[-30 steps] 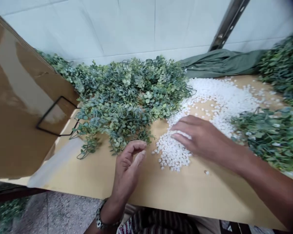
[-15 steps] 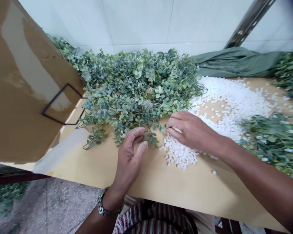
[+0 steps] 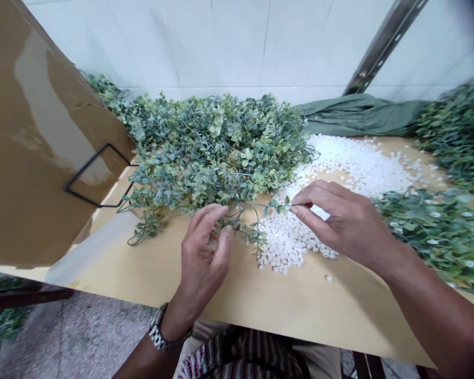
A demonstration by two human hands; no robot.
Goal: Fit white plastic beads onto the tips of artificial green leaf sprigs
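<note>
My right hand pinches the end of a thin artificial leaf sprig between thumb and fingertips. Small green leaves run along the sprig's stem, which stretches left toward my other hand. My left hand, with a metal watch at the wrist, is curved beside the sprig's leafy part, thumb and forefinger apart. Behind both hands lies a large heap of green artificial foliage. Small white pellets are spread under and beyond my right hand.
A cardboard box stands at the left, near a black wire frame. More foliage with white bits on it lies at the right. A green cloth lies along the wall. The table's front edge is close to my body.
My right hand has moved right with the sprig's end, and the stem is drawn out longer between my hands. My left hand has shifted slightly left. The view has shifted a little.
</note>
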